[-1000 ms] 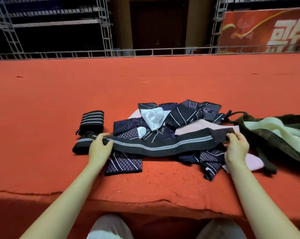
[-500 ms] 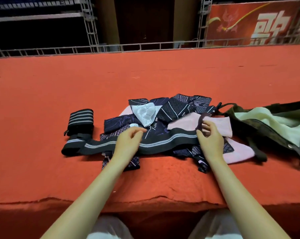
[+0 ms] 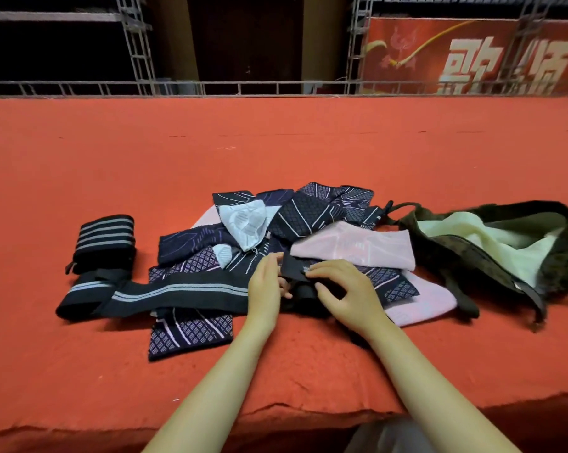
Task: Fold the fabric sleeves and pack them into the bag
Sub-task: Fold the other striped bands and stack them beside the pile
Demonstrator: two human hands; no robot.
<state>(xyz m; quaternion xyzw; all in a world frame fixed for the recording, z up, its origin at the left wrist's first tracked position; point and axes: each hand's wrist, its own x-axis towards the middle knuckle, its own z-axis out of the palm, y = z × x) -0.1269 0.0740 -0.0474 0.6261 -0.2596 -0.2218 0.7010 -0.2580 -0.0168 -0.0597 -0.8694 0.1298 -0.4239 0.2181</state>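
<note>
We worked over a wide red cloth-covered table [image 3: 276,152]. At its right lay the dark green bag [image 3: 491,253], mouth gaping, pale lining showing, nothing of ours visibly packed in it. Between the bag and our hands sat the loose pile of patterned navy, pink and white sleeves [image 3: 308,217], all unfolded. To the left, one striped sleeve sat finished as a folded bundle [image 3: 104,243]. The long black striped sleeve [image 3: 178,292] stretched from a doubled left end to the pile's front edge, where we were turning its right end over. Our left hand [image 3: 266,286] stood on edge against the fold, fingers together and fairly straight, tips hidden by the cloth. Our right hand [image 3: 344,289] pinched the black flap with its curled fingers. We judged the sleeve light, limp and stretchy, best taken at the hemmed end and pressed flat, or it would spring open.
</note>
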